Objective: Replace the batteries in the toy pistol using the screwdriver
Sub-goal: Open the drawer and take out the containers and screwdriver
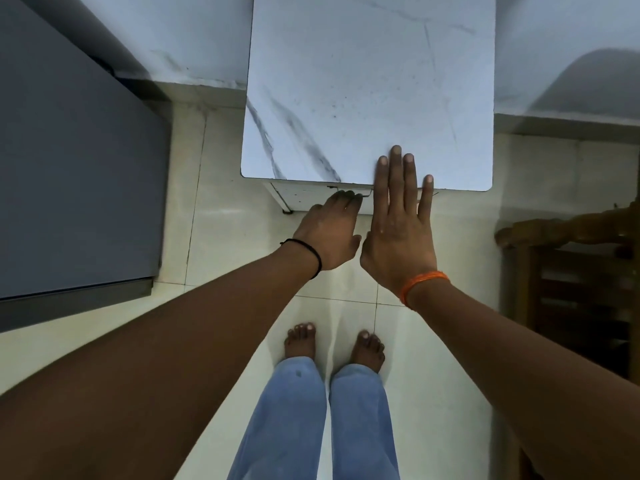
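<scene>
Marble-patterned white desk (346, 98), seen from above, with a person standing at its near edge. Right hand (398, 230) is held flat with fingers straight and spread, the fingertips (396, 150) lying over the near edge of the desk top. Left hand (329, 233) reaches beneath that edge, fingers bent at the front panel (304, 195); whether they grip anything there cannot be told. A black band (313, 252) circles the left wrist, an orange band (420, 282) the right. Bare feet (300, 341) and blue trousers (294, 417) stand on pale floor tiles (221, 237). A grey cabinet (69, 168) stands left, a wooden chair (575, 271) right. Neither toy pistol nor screwdriver is visible.
</scene>
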